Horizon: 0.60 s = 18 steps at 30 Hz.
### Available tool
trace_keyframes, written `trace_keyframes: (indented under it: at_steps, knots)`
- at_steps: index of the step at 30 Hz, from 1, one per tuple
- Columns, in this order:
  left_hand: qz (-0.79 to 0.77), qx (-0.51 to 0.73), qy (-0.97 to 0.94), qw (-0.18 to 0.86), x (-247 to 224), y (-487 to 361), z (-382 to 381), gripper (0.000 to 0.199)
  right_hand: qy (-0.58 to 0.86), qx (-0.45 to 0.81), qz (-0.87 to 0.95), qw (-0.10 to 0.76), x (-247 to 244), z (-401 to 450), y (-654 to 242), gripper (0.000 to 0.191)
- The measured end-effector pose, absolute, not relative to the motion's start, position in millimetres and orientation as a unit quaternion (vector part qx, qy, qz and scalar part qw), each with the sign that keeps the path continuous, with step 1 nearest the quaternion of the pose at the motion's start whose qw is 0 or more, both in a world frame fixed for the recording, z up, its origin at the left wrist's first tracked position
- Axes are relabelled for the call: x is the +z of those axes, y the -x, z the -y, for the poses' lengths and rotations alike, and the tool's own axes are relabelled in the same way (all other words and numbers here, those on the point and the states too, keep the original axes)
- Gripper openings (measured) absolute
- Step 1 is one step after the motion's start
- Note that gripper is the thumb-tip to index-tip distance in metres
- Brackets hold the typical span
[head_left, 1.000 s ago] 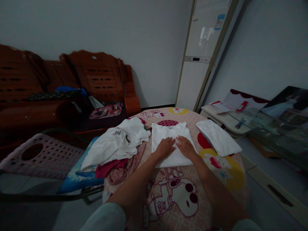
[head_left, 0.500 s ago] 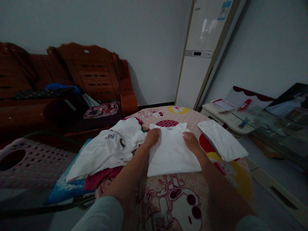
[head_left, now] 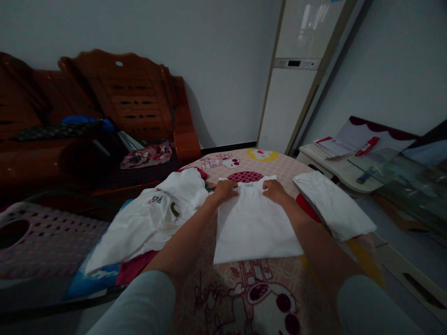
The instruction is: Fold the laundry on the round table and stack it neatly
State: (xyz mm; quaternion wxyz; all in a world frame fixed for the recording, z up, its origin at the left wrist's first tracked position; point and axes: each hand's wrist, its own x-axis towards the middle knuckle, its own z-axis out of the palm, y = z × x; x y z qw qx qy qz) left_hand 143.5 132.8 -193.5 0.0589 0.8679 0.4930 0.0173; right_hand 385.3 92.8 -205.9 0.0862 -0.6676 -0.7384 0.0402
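Note:
A white T-shirt [head_left: 256, 228], folded into a squarish shape, lies flat before me with its neckline and small label at the far edge. My left hand [head_left: 225, 190] is closed on the shirt left of the neckline, fingers curled inward. Across from it, my right hand [head_left: 274, 191] pinches the cloth on the right side of the neckline. To the left a loose heap of white clothing [head_left: 139, 228] with dark print rests over dark red cloth [head_left: 134, 268]. A folded white garment [head_left: 335, 204] lies at the right edge of the table.
The round table has a pink patterned cover [head_left: 240, 298]. Beyond its left side stand a wooden bench [head_left: 132, 102] and a pink woven basket [head_left: 52, 242]. A tall white air conditioner [head_left: 289, 102] stands behind; a white cabinet [head_left: 328, 163] with papers is at right.
Both hands have moved inward toward the neckline, and their fingers have curled onto the cloth. The view has shifted slightly; the shirt stays flat on the table.

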Motion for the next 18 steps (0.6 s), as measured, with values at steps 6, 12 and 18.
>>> trace_keyframes:
  at_steps: [6, 12, 18]
  knots:
    - [-0.513, 0.045, -0.856, 0.053, -186, -144, -136, 0.034, 0.680, -0.013, 0.727, 0.095, -198, -97, -383, 0.027]
    - [-0.465, 0.186, -0.866, -0.009, -212, -159, -115, 0.044, 0.614, -0.076, 0.780, 0.098, -232, -87, -369, 0.039]
    - [-0.420, 0.123, -0.899, 0.021, -248, -164, -89, 0.050, 0.618, -0.043, 0.779, 0.101, -257, -82, -365, 0.046]
